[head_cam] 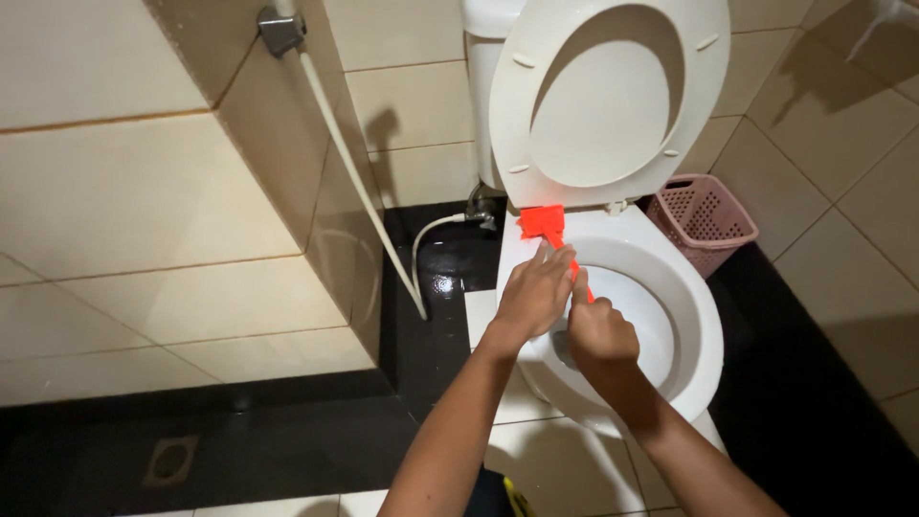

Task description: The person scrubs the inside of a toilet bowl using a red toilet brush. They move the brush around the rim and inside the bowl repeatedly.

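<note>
Orange brush [544, 226] lies on the back left edge of the white toilet bowl [670, 287]; the left hand [532, 295] grips its handle; the right hand [601, 330] is clenched on it too; a pink basket [706, 220] stands right.

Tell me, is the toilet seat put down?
No, the toilet seat stands lifted upright against the tank, while both hands hold an orange brush on the bowl rim.

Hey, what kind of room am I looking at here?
A tiled bathroom, most likely in a home. A white toilet stands with its seat and lid raised, a spray hose hangs on the wall, and a pink basket sits beside the toilet.
</note>
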